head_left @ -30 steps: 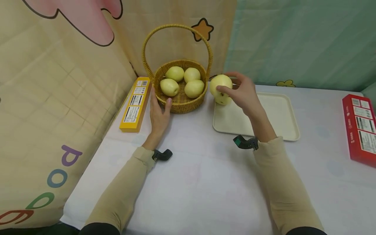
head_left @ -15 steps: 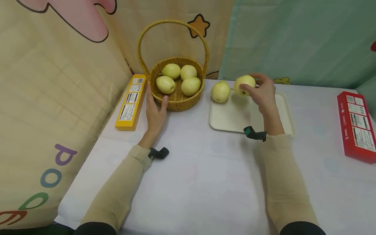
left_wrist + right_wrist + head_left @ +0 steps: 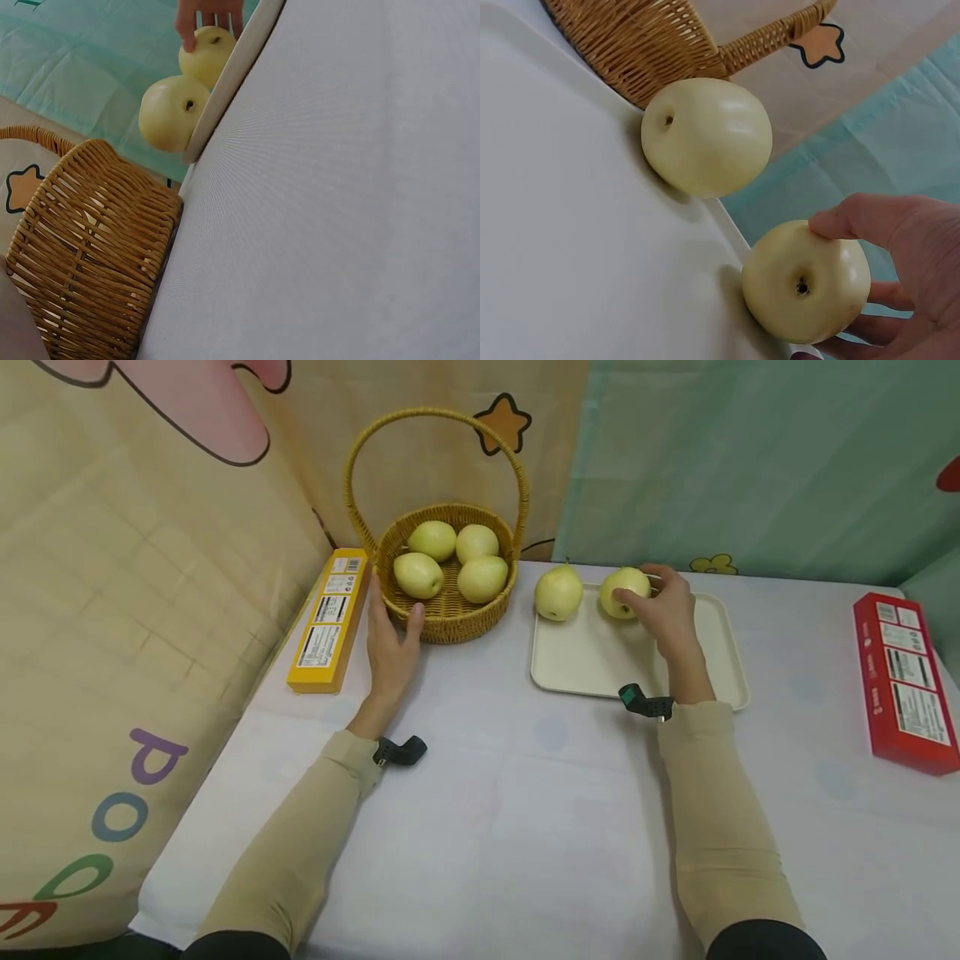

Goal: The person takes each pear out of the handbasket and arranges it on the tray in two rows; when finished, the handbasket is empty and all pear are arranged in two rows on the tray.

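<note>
My right hand point(image 3: 670, 610) holds a pale yellow-green pear point(image 3: 624, 592) between thumb and fingers, low over the back of a cream tray point(image 3: 592, 664). In the right wrist view the thumb presses the near side of this pear point(image 3: 799, 289), while the other fingers are partly hidden behind it. A second pear point(image 3: 558, 593) sits at the tray's back left corner, close beside the held one. My left hand point(image 3: 393, 652) rests against the front left side of a wicker basket point(image 3: 456, 628), fingers straight along its wall and thumb at the front. Several pears point(image 3: 417, 576) lie inside the basket.
A yellow box point(image 3: 327, 622) lies just left of the basket and my left hand. Farther right on the white-covered table point(image 3: 480, 827) is a red box point(image 3: 906, 685). The basket's tall arched handle point(image 3: 431, 412) rises above it. Printed curtains point(image 3: 750, 460) hang behind.
My right hand has carried its pear rightward from in front of the other pear, then lowered it toward the tray's back. My left hand stays at the basket. The head view shifts slightly.
</note>
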A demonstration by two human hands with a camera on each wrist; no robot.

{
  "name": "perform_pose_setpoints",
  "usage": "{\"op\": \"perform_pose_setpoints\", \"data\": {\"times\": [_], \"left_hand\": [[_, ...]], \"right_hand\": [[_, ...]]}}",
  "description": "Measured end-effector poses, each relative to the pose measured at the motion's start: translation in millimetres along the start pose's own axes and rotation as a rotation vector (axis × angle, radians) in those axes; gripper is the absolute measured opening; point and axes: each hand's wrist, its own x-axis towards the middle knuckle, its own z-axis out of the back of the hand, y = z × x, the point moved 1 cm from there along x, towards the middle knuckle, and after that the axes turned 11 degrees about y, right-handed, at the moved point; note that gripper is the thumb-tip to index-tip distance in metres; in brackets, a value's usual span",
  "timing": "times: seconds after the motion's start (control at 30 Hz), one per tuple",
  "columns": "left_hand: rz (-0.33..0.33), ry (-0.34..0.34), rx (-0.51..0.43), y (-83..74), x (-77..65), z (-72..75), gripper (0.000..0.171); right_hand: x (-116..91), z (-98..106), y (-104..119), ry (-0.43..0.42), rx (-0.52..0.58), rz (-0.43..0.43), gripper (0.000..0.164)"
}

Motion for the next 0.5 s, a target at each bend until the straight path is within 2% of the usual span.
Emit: {"op": "perform_pose_setpoints", "data": {"times": [0.17,0.5], "left_hand": [[0.009,0.002,0.003,1.8,-0.6,0.6,0.085],[-0.013,-0.006,0.000,1.5,0.8,-0.4,0.085]], "right_hand": [[1.4,0.0,-0.2,0.021,-0.005,-0.004,0.083],[-1.0,4.3,4.0,0.003,0.010,-0.012,0.084]]}}
